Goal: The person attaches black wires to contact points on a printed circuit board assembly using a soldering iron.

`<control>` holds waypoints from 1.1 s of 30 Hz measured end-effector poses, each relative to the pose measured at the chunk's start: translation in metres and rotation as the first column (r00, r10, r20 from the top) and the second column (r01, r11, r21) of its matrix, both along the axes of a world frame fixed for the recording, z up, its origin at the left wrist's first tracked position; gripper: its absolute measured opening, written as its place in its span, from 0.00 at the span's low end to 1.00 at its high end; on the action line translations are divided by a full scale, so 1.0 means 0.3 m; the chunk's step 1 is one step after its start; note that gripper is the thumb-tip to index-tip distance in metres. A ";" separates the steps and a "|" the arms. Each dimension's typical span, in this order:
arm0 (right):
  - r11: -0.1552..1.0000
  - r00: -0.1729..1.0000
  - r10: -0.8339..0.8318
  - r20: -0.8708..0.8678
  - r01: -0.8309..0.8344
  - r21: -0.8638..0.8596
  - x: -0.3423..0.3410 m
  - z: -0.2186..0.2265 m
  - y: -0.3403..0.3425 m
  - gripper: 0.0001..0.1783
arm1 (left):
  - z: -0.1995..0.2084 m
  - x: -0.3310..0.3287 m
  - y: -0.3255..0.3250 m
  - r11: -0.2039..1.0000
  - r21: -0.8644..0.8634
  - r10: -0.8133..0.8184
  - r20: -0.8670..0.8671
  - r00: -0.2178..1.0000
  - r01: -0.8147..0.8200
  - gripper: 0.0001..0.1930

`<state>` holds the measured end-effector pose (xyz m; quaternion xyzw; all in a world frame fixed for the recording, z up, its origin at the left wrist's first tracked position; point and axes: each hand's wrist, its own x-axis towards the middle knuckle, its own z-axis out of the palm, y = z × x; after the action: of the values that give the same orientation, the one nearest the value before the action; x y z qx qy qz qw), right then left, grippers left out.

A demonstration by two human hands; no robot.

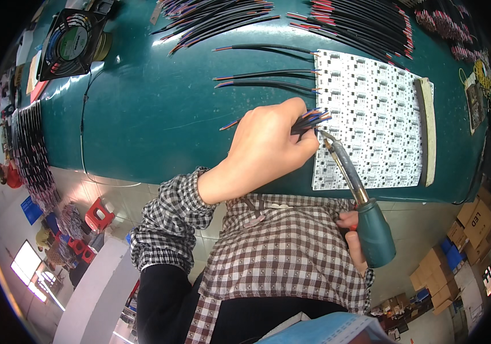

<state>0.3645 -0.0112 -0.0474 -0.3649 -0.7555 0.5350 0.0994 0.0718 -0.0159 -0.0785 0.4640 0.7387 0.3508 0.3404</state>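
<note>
My left hand (pixel 271 140) is closed around a bundle of short black cables (pixel 308 121), whose stripped coloured ends stick out toward the left edge of a white circuit board panel (pixel 366 123). In my right hand (pixel 353 238) is a soldering iron (pixel 375 232) with a green handle. Its bent tip reaches the panel's left edge, close beside the fingers of my left hand. Several black cables (pixel 268 74) lie to the left of the panel, with their right ends at its edge. Most of my right hand is hidden behind the handle.
A strip-like bar (pixel 427 132) lies along the panel's right side. Piles of black cables (pixel 360 26) fill the table's far side, and more hang over its left end. A black fan (pixel 73 43) stands at the far left, its cord (pixel 83 132) trailing over the near edge.
</note>
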 end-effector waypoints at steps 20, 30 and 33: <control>0.842 0.856 -0.491 -0.165 0.417 -0.342 -0.037 0.016 -0.016 0.33 | 0.008 -0.101 -0.059 0.937 0.339 -0.059 -0.098 0.993 0.089 0.07; 0.850 0.863 -0.480 -0.160 0.413 -0.327 -0.045 0.022 -0.019 0.38 | -0.015 0.005 -0.063 0.997 -0.074 0.038 0.165 0.986 -0.026 0.11; 0.834 0.861 -0.491 -0.131 0.422 -0.356 -0.043 0.012 -0.023 0.40 | -0.042 0.010 -0.065 0.996 0.020 0.082 0.264 0.961 -0.091 0.08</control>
<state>0.3518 -0.0183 -0.0439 -0.4860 -0.5350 0.6454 0.2469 0.0747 -0.0353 -0.0910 0.3860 0.7009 0.4356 0.4123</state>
